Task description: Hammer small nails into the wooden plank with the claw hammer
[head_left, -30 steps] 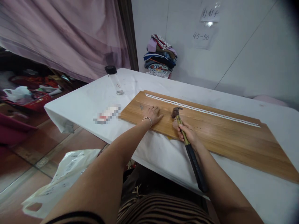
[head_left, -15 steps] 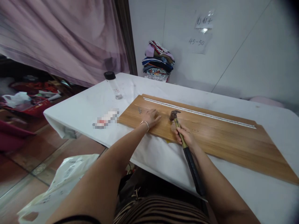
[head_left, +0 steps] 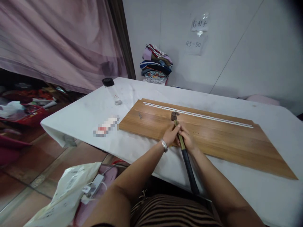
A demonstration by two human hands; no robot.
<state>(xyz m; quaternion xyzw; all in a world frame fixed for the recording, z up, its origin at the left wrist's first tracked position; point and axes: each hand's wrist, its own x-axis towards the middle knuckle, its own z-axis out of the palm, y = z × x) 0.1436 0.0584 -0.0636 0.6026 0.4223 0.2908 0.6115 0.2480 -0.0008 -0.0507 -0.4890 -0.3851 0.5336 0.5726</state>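
Observation:
My right hand (head_left: 188, 139) is closed around the handle of a claw hammer (head_left: 188, 164), just below its rusty head. The hammer points away from me, its head over the wooden board (head_left: 236, 148) and its black grip toward my body. My left hand (head_left: 170, 135), with a bracelet at the wrist, is closed and meets my right fingers at the hammer's neck. Whatever its fingertips pinch is hidden. A small pile of nails (head_left: 140, 115) lies on the board's left part. Several dark dots (head_left: 194, 132) run in a short row right of the hammer.
Two white measuring strips (head_left: 201, 115) lie along the board's far side. On the white-covered table (head_left: 78, 118) stand a clear bottle (head_left: 113, 94) with a black lid and a blurred-out item (head_left: 105, 126). Folded cloths (head_left: 156, 64) are stacked by the wall. A plastic bag (head_left: 63, 192) is at lower left.
My left hand has moved right, from lying on the board near the nails to the hammer's neck beside my right hand. The right hand keeps its hold on the hammer.

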